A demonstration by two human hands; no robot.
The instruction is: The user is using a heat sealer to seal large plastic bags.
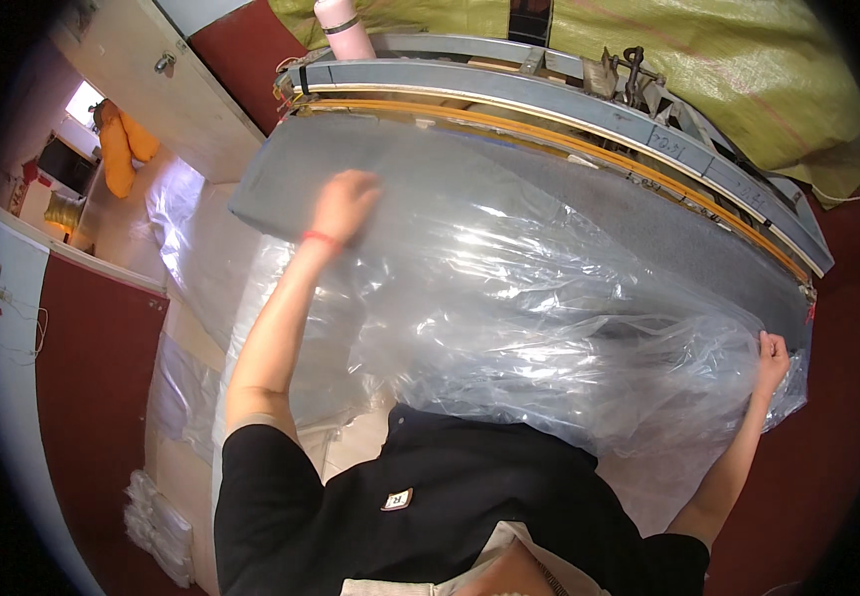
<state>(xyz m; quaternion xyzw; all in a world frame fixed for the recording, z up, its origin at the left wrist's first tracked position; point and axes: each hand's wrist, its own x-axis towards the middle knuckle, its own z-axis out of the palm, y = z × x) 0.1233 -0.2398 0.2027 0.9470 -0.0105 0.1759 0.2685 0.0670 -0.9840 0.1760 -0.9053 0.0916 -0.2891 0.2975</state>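
A large sheet of clear plastic film (489,288) lies wrinkled and shiny over a grey work surface (628,199) in front of me. At its right edge my right hand (773,360) is closed, the fingers pinching the film near the corner. Over the left part of the film is my left hand (348,206), a red band on its wrist. Motion smears its fingers, so whether they touch or grip the film does not show. The film's near side hangs down past the surface toward my body.
A long grey metal bar (509,89) with an orange strip (549,134) runs along the far edge. Behind it stand a pink bottle (345,30) and a metal clamp (634,74), with yellow-green woven sheeting (738,89). An open door (156,74) is at left; bundled plastic (159,526) lies lower left.
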